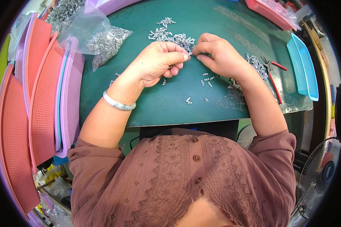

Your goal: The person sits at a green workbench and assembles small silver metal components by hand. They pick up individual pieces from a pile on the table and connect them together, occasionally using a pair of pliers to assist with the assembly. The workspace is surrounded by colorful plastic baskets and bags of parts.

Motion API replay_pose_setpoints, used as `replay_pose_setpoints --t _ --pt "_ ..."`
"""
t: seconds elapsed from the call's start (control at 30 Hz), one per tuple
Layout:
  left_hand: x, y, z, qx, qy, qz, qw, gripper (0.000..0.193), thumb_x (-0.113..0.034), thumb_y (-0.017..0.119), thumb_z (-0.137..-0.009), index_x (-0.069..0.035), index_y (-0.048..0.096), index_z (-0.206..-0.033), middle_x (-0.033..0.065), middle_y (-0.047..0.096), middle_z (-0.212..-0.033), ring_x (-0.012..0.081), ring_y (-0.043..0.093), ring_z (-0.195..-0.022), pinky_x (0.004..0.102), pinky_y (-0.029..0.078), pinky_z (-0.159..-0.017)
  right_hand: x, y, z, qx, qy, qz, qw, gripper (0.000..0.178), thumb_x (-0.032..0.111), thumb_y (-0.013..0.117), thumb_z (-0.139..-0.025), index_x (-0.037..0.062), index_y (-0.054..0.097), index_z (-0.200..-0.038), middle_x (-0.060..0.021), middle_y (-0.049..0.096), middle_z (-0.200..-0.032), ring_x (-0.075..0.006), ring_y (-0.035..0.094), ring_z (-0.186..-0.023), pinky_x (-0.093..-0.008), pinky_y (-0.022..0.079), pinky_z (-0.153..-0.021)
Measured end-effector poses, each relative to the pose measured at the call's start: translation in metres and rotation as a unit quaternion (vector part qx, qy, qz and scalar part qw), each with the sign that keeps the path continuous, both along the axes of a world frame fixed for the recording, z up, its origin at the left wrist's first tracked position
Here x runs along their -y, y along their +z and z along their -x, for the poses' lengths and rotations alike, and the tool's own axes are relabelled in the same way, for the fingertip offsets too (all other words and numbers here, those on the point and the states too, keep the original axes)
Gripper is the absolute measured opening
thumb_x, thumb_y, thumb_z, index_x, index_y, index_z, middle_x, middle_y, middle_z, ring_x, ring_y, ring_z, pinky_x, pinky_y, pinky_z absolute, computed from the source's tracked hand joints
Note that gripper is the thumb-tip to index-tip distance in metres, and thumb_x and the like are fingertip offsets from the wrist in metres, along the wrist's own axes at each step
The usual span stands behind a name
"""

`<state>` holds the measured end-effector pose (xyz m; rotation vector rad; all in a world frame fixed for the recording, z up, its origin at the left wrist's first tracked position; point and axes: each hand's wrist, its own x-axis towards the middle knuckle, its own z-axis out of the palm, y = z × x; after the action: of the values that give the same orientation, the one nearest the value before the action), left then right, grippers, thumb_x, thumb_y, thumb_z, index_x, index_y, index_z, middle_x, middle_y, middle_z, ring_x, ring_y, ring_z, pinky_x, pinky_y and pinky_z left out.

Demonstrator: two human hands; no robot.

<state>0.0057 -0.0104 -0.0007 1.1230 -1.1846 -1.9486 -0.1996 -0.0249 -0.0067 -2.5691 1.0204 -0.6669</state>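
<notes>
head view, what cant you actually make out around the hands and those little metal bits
- Small metal part pinched between left hand and right hand: too small, and the fingertips cover it; its shape is unclear.
- Left palm: curled fingers hide whether more parts lie inside.
- Loose metal pieces on the green table: too tiny to tell their form.
- Red-handled pliers: the jaws blur into a pile of parts.
- Clear bag: glare blurs its contents.

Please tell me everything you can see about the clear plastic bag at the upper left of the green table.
The clear plastic bag lies on its side on the green table, at its upper left, partly against the purple basket. It is thin, crumpled and see-through, and holds a heap of small silvery metal pieces. Neither hand touches it; the left hand is nearer.
</notes>
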Motion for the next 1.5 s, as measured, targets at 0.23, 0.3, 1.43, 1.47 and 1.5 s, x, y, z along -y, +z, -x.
replay_pose_setpoints --t 0.23,0.3,1.43,1.47,1.5 --pt "0.002 -0.002 -0.002 -0.023 -0.007 0.015 1.0 0.008 -0.008 0.059 -0.08 -0.003 0.056 -0.085 0.0016 0.054 -0.068 0.0057 0.049 -0.053 0.0148 0.037 -0.042 0.001 0.007 0.0 0.016 -0.041 -0.066 0.997 0.007 0.005 0.058 -0.07 0.0027 0.06 -0.076 -0.0122 0.056 -0.078 -0.0298 0.055 -0.077 -0.0365 0.045 -0.069" --pt "0.003 -0.003 -0.004 -0.06 -0.006 -0.004 0.998 0.006 -0.005 0.055 -0.079 -0.003 0.055 -0.085 0.0031 0.055 -0.07 0.0076 0.051 -0.056 0.0167 0.04 -0.045 0.001 0.003 0.002 0.003 -0.038 -0.038 0.999 0.009 0.003 0.06 -0.07 0.0008 0.058 -0.079 -0.0117 0.055 -0.076 -0.0276 0.055 -0.072 -0.0344 0.044 -0.065" --pt "-0.001 -0.003 0.002 -0.074 0.013 -0.034 0.997 0.012 -0.013 0.058 -0.083 -0.002 0.06 -0.085 0.0024 0.055 -0.067 0.0077 0.05 -0.053 0.0163 0.036 -0.041 -0.004 0.011 -0.009 0.157 0.063 0.044 0.985 0.009 0.002 0.06 -0.07 0.0033 0.056 -0.078 -0.0082 0.054 -0.076 -0.0233 0.054 -0.07 -0.03 0.044 -0.061" --pt "-0.001 -0.003 0.003 -0.075 0.016 -0.029 0.997 0.011 -0.013 0.058 -0.083 -0.002 0.06 -0.085 0.0023 0.055 -0.067 0.0076 0.05 -0.053 0.0163 0.036 -0.041 -0.004 0.012 -0.009 0.161 0.052 0.014 0.985 0.009 0.002 0.06 -0.07 0.0032 0.056 -0.079 -0.0086 0.054 -0.077 -0.0239 0.054 -0.071 -0.0303 0.045 -0.061" --pt "-0.001 -0.003 0.003 -0.069 0.019 -0.027 0.997 0.011 -0.012 0.058 -0.083 -0.002 0.06 -0.085 0.0023 0.055 -0.067 0.0075 0.05 -0.053 0.0161 0.036 -0.041 -0.004 0.012 -0.009 0.165 0.04 -0.016 0.985 0.01 0.002 0.06 -0.071 0.0031 0.057 -0.08 -0.009 0.054 -0.077 -0.0244 0.055 -0.072 -0.0306 0.045 -0.062"
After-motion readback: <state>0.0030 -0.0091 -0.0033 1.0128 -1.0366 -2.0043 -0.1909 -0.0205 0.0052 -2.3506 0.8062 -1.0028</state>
